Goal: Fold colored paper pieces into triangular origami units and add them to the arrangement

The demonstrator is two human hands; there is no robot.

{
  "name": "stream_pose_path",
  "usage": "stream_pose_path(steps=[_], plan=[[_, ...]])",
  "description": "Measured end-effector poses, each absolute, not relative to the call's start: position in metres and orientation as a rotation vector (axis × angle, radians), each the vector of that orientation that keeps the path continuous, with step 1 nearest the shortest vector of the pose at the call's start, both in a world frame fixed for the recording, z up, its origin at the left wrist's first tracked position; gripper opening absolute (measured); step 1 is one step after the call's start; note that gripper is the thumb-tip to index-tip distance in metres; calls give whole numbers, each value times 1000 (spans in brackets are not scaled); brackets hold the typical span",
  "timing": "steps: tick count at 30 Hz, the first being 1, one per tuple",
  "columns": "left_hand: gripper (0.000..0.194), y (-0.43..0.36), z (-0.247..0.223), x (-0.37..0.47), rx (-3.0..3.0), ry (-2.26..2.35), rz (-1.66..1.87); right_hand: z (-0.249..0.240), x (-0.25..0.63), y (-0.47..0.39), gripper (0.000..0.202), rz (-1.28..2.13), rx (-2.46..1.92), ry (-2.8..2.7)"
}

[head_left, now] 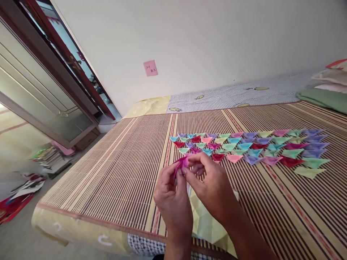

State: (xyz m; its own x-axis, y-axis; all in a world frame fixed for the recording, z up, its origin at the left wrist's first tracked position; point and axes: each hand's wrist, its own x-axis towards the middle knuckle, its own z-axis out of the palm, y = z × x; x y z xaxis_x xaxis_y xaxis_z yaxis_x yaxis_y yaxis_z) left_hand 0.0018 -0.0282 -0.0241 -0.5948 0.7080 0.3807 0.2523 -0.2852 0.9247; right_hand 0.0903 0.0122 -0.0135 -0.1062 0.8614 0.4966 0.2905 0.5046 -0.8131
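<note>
Between both hands, above the striped bamboo mat [116,169], is a small folded magenta paper [181,164]. My left hand [173,191] pinches its left side between thumb and fingers. The thumb and index finger of my right hand [210,180] close on its right side, and the thumbs nearly meet below it. Just beyond the hands lie several rows of folded paper boats [255,151] in blue, green, pink, red, purple and yellow. A creased pale yellow paper sheet [207,224] lies under my wrists, partly hidden by my right forearm.
A pink note [150,68] is stuck on the white wall. Folded cloths [325,97] lie at the far right corner of the bed. On the floor at left are a stack of books [52,159] and red items [16,206], beside a glass-panelled door [46,90].
</note>
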Motion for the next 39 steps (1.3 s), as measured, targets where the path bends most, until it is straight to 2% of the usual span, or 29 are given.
stream_pose_path(steps=[1, 7, 11, 17, 25, 31, 35, 39], plan=[[12, -28, -23, 2, 1193, 1617, 1947, -13, 91, 12, 4, 703, -1006, -1682], [16, -34, -18, 2, 1377, 1559, 1860, -12, 99, 15, 20, 634, -1060, -1676], [11, -33, -15, -6, 1367, 1485, 1801, -9, 110, 20, 24, 789, -1036, -1693], [27, -27, -15, -22, 1199, 1320, 1675, -5, 115, 21, 19, 885, -920, -1754], [12, -26, -24, -26, 1231, 1347, 1629, -6, 109, 16, 15, 903, -964, -1780], [25, -27, -21, -20, 1304, 1398, 1536, -9, 109, 20, 14, 795, -1000, -1778], [42, -30, -19, -22, 1418, 1374, 1529, -7, 114, 23, 8, 1007, -945, -1685], [36, -34, -13, -26, 1676, 1318, 1535, -8, 121, 27, 11, 1218, -856, -1650]])
